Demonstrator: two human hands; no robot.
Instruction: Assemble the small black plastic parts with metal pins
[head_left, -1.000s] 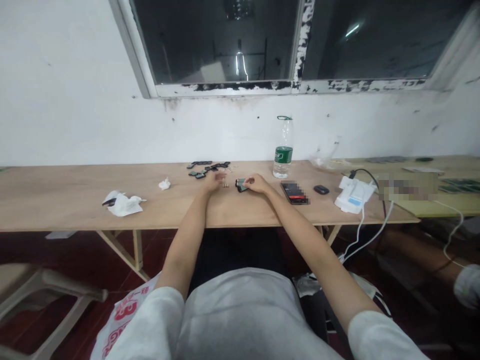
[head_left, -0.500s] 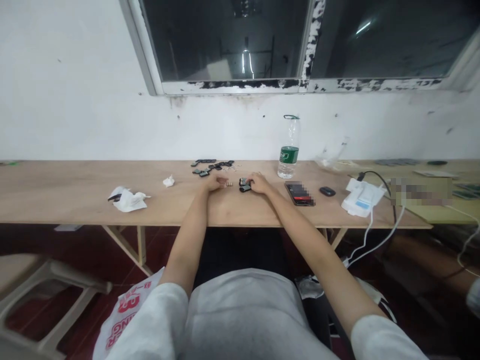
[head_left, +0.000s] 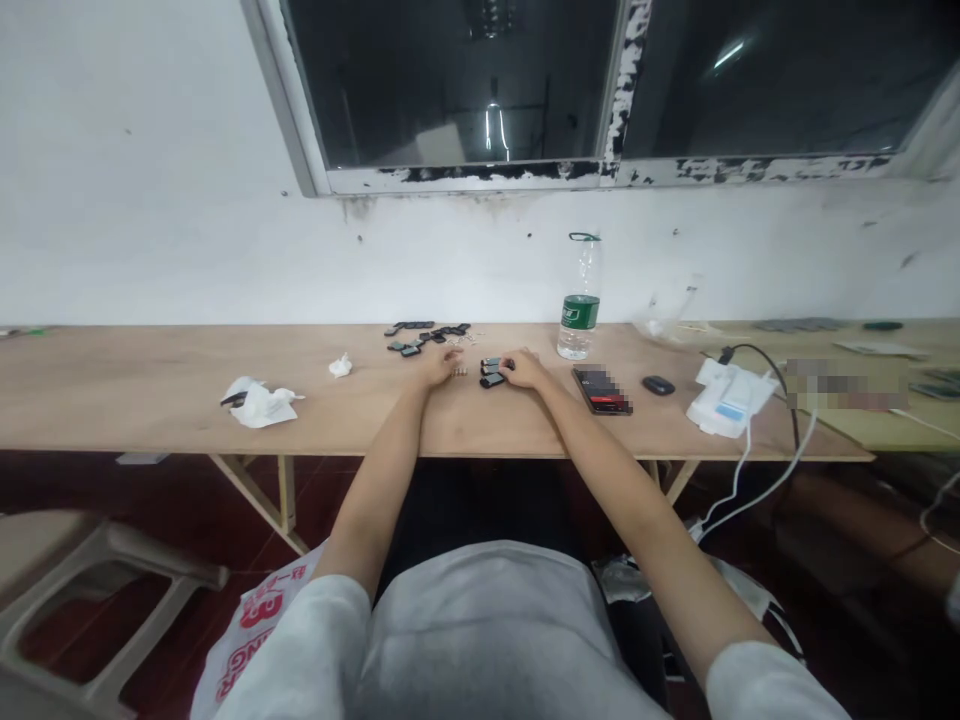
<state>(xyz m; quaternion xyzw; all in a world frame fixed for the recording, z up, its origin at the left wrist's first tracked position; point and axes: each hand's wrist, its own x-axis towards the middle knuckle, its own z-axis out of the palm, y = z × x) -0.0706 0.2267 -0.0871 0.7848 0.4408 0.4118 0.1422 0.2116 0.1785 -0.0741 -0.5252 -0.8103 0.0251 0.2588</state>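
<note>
Both my arms reach out to the middle of a long wooden table. My right hand rests with curled fingers against two or three small black parts lying on the wood. My left hand lies a short way to the left, fingers curled, its tips beside some tiny light bits. Whether either hand actually grips anything is too small to see. Behind the hands, near the wall, lies a scatter of several more small black parts.
A plastic water bottle stands right of my hands, then a phone, a small black oval object and a white device with cables. Crumpled tissues lie at left. A plastic chair stands lower left.
The view has shifted slightly. My right hand has set the small black parts flat on the table and my left hand has edged a little nearer to them.
</note>
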